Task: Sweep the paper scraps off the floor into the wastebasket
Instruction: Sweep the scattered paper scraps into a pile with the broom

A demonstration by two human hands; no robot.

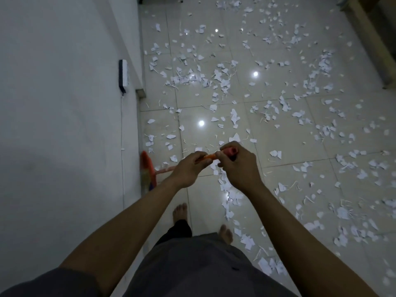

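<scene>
White paper scraps (222,80) lie scattered over most of the glossy tiled floor (278,146), thickest at the middle and right. An orange broom (146,170) has its head down on the floor against the left wall. Its orange handle (165,169) runs up to my hands. My left hand (188,170) grips the handle lower down. My right hand (237,166) grips the handle's pink top end just above it. No wastebasket is in view.
A white wall (64,125) fills the left side, with a small wall box (123,76) and a thin cable below it. My bare feet (180,212) stand on the tiles near the wall. A wooden furniture edge (372,39) runs along the far right.
</scene>
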